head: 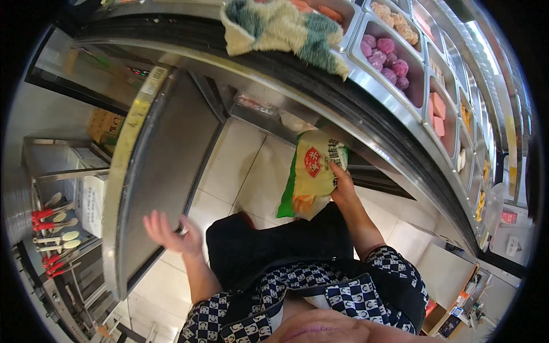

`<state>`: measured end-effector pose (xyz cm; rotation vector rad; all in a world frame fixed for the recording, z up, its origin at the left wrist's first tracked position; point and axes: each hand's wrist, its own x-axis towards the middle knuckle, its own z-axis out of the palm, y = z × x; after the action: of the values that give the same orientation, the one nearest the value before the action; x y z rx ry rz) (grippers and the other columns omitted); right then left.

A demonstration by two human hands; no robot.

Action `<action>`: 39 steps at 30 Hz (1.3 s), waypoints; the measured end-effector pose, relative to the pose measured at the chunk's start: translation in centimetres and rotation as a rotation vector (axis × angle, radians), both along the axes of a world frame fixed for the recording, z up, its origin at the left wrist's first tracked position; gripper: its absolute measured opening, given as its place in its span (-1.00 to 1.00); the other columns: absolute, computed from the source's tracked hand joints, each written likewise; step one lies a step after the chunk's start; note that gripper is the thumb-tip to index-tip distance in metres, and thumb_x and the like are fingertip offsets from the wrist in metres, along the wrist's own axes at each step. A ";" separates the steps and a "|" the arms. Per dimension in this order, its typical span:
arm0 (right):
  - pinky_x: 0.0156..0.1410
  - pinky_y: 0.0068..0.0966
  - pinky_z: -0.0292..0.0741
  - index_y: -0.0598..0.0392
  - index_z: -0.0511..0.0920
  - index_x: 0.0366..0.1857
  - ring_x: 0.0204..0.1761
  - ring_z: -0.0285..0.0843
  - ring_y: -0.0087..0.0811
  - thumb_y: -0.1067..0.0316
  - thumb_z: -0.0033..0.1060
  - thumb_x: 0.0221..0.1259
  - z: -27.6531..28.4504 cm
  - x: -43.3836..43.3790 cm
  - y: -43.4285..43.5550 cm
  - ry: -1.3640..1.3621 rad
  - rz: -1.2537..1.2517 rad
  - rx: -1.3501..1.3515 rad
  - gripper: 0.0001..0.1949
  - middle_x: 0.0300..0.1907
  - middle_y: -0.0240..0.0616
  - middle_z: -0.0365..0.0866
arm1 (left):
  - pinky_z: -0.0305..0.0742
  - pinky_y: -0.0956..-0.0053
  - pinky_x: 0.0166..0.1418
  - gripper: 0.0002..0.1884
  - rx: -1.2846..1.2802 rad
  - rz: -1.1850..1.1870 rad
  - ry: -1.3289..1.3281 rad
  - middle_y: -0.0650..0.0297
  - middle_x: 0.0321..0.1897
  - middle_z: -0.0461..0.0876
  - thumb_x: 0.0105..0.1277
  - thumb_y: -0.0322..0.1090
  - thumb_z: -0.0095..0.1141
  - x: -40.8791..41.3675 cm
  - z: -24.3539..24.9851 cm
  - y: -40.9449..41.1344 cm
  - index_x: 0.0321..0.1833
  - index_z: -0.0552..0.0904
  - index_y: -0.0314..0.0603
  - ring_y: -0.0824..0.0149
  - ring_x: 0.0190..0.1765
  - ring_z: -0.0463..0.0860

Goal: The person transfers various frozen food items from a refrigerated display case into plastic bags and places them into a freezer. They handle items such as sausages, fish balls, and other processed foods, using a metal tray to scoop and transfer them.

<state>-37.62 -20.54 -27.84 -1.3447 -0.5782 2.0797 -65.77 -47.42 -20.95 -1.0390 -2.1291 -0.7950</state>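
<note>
My right hand [344, 183] grips the side of a yellow and green plastic food bag [315, 169] that bears writing and a red logo. Part of the bag is transparent, with orange and pale pieces showing through. Before it, the open lower compartment of a steel refrigerated counter holds a clear-wrapped package [256, 103] and a pale bag [297, 121]. My left hand [173, 233], slightly blurred, is raised with its fingers apart. It holds nothing and appears against the inner face of the swung-open fridge door [161, 167]; whether it touches the door I cannot tell.
Steel pans [414, 92] of purple balls, pink blocks and other foods line the counter top. A green and cream towel [283, 32] lies on its edge. At left, red-handled utensils [43, 214] hang by a white box [92, 203]. An open-fronted box [450, 296] stands lower right.
</note>
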 end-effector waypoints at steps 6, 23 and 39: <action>0.33 -0.18 0.29 0.20 0.34 0.19 0.19 0.39 -0.14 0.23 0.08 0.19 -4.7 -0.1 2.5 0.208 -0.022 0.104 -0.51 0.17 -0.08 0.44 | 0.19 0.08 0.32 -0.47 0.181 -0.374 -0.273 0.02 0.13 0.45 0.02 -0.52 0.14 2.9 -11.4 10.9 0.14 0.42 -0.26 -0.15 0.27 0.30; 0.19 -0.24 0.45 0.21 0.46 0.02 -0.01 0.56 -0.18 0.30 0.08 0.15 -3.2 1.0 3.7 0.447 -0.080 0.315 -0.64 -0.01 -0.08 0.57 | 0.40 0.47 0.14 -0.52 0.438 -0.534 -1.066 0.16 0.02 0.55 0.22 -0.52 0.13 4.6 -16.4 12.4 0.23 0.39 -0.19 0.36 0.05 0.52; 0.31 -0.06 0.25 0.14 0.35 0.15 0.21 0.32 -0.07 0.20 -0.19 0.34 0.0 -0.3 32.2 0.196 -0.454 0.820 -0.62 0.17 -0.07 0.39 | 0.49 0.49 0.04 -0.55 0.395 -0.514 -1.117 0.15 -0.06 0.58 0.21 -0.52 0.11 2.2 -18.8 12.5 0.20 0.42 -0.17 0.39 -0.10 0.58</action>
<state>-37.94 11.66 -27.83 -0.6946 -0.8243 1.3413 -63.60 -34.88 -39.72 -1.0360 -2.3290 -2.3679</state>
